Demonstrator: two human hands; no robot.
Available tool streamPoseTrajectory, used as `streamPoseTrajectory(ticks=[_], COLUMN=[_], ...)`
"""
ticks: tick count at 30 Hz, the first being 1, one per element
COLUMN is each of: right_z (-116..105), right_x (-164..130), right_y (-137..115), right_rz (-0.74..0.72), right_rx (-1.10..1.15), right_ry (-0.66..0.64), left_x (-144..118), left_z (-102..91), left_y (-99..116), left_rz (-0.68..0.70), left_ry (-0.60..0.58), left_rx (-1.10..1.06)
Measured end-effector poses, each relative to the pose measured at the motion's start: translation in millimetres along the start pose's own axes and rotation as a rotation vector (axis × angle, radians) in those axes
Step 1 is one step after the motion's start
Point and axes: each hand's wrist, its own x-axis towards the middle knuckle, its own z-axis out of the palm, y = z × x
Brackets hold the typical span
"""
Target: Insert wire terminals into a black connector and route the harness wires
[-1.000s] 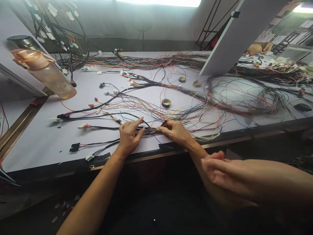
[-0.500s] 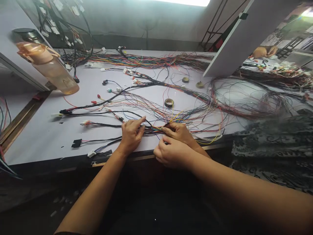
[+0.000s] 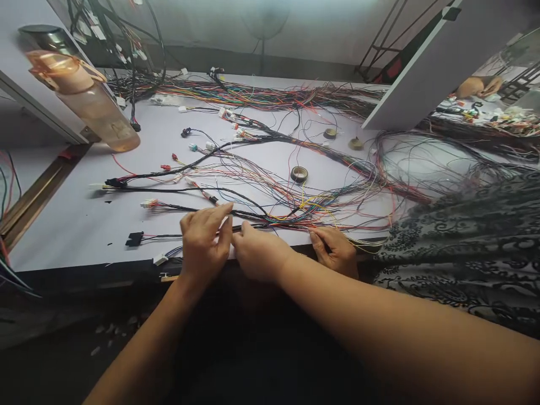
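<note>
A bundle of many-coloured wires [image 3: 291,216], partly wrapped in black, runs along the near edge of the white table [image 3: 63,236]. My left hand [image 3: 205,239] rests its fingers on the black-wrapped stretch and pinches it. My right hand [image 3: 261,253] has its fingertips right beside the left hand's, closed on the same bundle. A co-worker's hand [image 3: 333,250] lies on the table edge to the right, touching the loose wires; a patterned sleeve [image 3: 464,242] is behind it.
A tape roll [image 3: 298,174] lies mid-table, with two smaller rolls [image 3: 329,133] farther back. An amber bottle [image 3: 84,101] stands at the far left. A slanted white board [image 3: 434,62] rises at the right. Black [image 3: 134,239] and white [image 3: 160,259] connectors lie near the front edge.
My right hand swung in from the lower right and moved left until it met my left hand on the bundle. The co-worker's hand slid right toward the table edge.
</note>
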Motion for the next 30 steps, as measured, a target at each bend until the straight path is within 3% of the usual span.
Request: streamPoseTrajectory(ticks=[3,5,8,11,17,20,22,26,30], right_z=[-10,-10,-5,-2,-4,-14,-22,-32,-29], right_x=[34,44,47,49,52,46,37,15,3], right_y=[-38,-49,-51,-48,-49,-43,-31,10,38], right_rz=[-0.403,-0.480,-0.408,-0.449,-0.464,-0.539,-0.490,-0.178,-0.243], right_rx=[-0.338,-0.499,-0.469,-0.448,-0.435,-0.457,-0.465,-0.534,-0.613], right_ry=[-0.017,0.013,0.053,0.031,0.005,0.010,0.057,0.126,0.084], left_x=[-17,-28,-38,-41,-38,-40,-41,-41,-39], left_z=[-20.0,-24.7,-21.7,-16.3,-12.5,-11.2,-10.2,-8.8,-6.7], left_y=[-1,-3,-5,-6,-9,-11,-12,-12,-9], left_rz=[-0.049,-0.083,-0.089,-0.091,-0.091,-0.093,-0.100,-0.099,0.007], left_ry=[0.078,0.093,0.036,-0.021,-0.013,-0.014,-0.017,-0.024,-0.095], left_rx=[-0.007,-0.005,-0.023,-0.070,-0.150,-0.175,-0.177,-0.156,-0.080])
